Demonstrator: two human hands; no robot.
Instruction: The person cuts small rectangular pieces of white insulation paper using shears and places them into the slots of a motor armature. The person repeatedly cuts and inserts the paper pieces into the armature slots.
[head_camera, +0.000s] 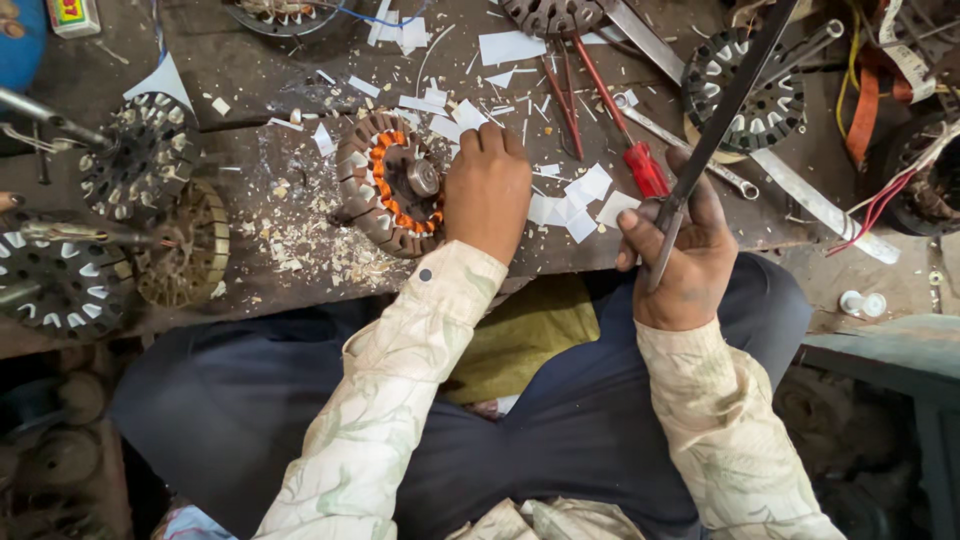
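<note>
Two hands work at a cluttered wooden table (250, 75) seen from above. The left hand (487, 190) rests palm-down with its fingers curled over the right edge of a round motor stator (390, 185), holding it against the tabletop; the stator has orange windings around a metal hub and sits just left of the middle, near the table's front edge. The right hand (680, 250) is closed around the lower end of a long dark metal rod (720, 120), which slants up and to the right, away from the body and over the table. Between the two hands lie small white paper scraps (575, 205), and more scraps and pale shavings are scattered around the stator. A red-handled screwdriver (630, 140) lies just above the right hand, beside thin red pliers handles (562, 95). A flat metal ruler (800, 190) and a spanner (690, 150) lie to the right. Another stator (745, 90) stands at upper right under the rod, and several more stators (140, 155) crowd the left side. The person sits with dark trousers (570, 430) and light patterned sleeves (400, 400)
</note>
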